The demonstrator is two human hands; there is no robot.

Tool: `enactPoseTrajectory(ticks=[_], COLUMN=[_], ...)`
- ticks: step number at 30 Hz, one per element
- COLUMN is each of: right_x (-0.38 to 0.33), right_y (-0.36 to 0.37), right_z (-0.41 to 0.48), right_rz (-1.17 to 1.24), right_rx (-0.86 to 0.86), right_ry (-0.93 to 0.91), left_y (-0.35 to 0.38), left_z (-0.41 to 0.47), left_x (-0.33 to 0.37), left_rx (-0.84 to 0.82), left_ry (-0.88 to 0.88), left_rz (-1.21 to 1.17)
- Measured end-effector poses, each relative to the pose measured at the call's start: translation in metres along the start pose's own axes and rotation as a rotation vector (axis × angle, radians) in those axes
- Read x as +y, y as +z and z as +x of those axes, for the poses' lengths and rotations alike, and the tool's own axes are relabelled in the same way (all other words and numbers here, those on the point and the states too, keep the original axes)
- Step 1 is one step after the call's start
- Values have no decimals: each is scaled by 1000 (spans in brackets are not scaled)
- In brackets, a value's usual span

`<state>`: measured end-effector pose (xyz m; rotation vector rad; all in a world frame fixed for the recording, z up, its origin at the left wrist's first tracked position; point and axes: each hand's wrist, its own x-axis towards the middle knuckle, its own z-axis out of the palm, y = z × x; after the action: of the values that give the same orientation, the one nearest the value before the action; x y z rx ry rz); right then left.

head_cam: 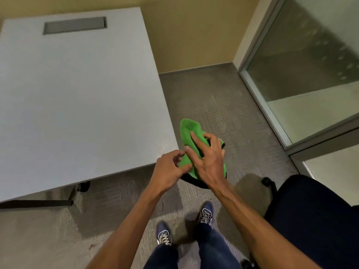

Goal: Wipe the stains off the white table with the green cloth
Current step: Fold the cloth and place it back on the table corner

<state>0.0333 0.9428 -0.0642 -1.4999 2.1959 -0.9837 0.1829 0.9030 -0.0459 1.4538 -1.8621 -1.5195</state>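
The green cloth (188, 133) with a dark edge is bunched up in the air just off the near right corner of the white table (77, 98). My right hand (208, 158) lies over it with fingers spread and curled into its folds. My left hand (169, 169) pinches the cloth's lower left edge between thumb and fingers. Both hands hover over the carpet, beside the table and not above it. No stains show clearly on the tabletop from here.
A grey cable hatch (74, 25) is set into the table's far side. A dark office chair (314, 220) stands at the lower right. Glass wall panels (310, 70) run along the right. My shoes (206, 212) stand on grey carpet.
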Motion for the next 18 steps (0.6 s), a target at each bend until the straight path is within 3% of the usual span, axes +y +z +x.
enactPoseTrajectory(ticks=[5, 12, 18], right_x=[6, 46, 72], right_y=[-43, -91, -104], right_z=[7, 33, 62], right_rz=[242, 904, 1311], right_rx=[-6, 83, -319], right_ry=[12, 565, 866], left_y=[10, 9, 14], left_z=[5, 25, 47], left_x=[48, 103, 132], left_rx=[144, 196, 182], left_ry=[67, 138, 172], left_rz=[80, 130, 26])
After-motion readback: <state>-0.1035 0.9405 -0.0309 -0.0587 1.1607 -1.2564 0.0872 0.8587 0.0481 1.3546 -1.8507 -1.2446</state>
